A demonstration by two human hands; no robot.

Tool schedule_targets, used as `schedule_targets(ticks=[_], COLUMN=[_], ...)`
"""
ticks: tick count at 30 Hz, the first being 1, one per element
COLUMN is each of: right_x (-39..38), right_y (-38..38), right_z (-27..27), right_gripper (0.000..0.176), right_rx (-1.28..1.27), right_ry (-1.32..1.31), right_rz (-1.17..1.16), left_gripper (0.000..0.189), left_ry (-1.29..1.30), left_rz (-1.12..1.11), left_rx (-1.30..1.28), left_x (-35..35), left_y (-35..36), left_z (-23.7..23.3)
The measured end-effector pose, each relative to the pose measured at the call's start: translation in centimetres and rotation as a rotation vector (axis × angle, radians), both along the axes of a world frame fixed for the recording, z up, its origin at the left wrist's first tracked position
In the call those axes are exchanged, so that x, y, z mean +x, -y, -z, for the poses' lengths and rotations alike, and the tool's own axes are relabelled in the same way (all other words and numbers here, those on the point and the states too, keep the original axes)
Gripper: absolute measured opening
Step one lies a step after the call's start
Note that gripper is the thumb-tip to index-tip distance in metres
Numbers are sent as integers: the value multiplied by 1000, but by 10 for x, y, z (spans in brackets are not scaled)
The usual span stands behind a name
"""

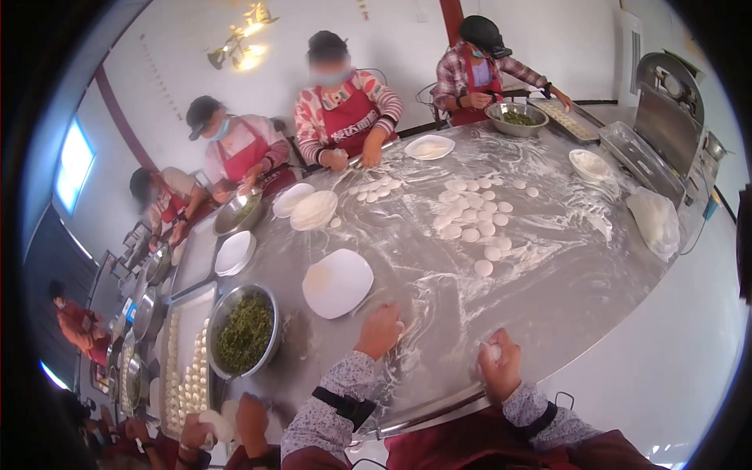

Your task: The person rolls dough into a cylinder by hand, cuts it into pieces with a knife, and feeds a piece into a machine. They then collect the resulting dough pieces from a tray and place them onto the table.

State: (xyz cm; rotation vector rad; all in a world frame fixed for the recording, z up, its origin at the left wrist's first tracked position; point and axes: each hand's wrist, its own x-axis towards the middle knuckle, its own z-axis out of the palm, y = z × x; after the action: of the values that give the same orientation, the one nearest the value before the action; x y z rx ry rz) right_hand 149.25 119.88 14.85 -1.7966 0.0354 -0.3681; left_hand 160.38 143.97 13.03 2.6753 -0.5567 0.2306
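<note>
Head view: A metal counter (580, 301), dusted with flour, fills the middle of the scene. The left hand (381, 332) rests low over the near part of the counter with its fingers curled inward. A bit of white shows at its edge; whether the fingers grip anything cannot be told. The right hand (502, 364) is located near the counter's front edge, well apart from the left hand. Its fingers are closed around a piece of dough (494, 352), which is partly visible between them.

Flat dough rounds (476, 202) lie in a loose cluster on the counter, beyond both hands. A square white plate (338, 283) is positioned near the left hand, on its far side. To the left of that hand stands a metal bowl (276, 333) containing green filling (243, 333). Beside the bowl, a tray (186, 345) carries rows of white dumplings (192, 384). At the lower left, a co-worker's hand (194, 431) holds a pale wrapper (217, 425). Other aproned workers line the far side of the counter.
</note>
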Motion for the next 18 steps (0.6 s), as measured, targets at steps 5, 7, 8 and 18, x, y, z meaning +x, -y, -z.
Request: schedule_targets(ticks=[5,7,8,18], right_x=[7,3,-5,50], right_y=[0,1,3,-22], right_z=[2,-5,-17,5], right_gripper=[14,14,14,12], right_rx=[18,23,-52,-232], right_ry=[47,97,87,265], right_rz=[-33,-54,-52,31], left_gripper=[17,16,16,15], left_ry=[-422,-380,-342,-126], left_rz=[142,166,200,106], left_rx=[-312,-326,-332,-288], left_x=[-46,-62,-66,-86], left_y=[31,44,49,95], left_z=[-9,3,7,21])
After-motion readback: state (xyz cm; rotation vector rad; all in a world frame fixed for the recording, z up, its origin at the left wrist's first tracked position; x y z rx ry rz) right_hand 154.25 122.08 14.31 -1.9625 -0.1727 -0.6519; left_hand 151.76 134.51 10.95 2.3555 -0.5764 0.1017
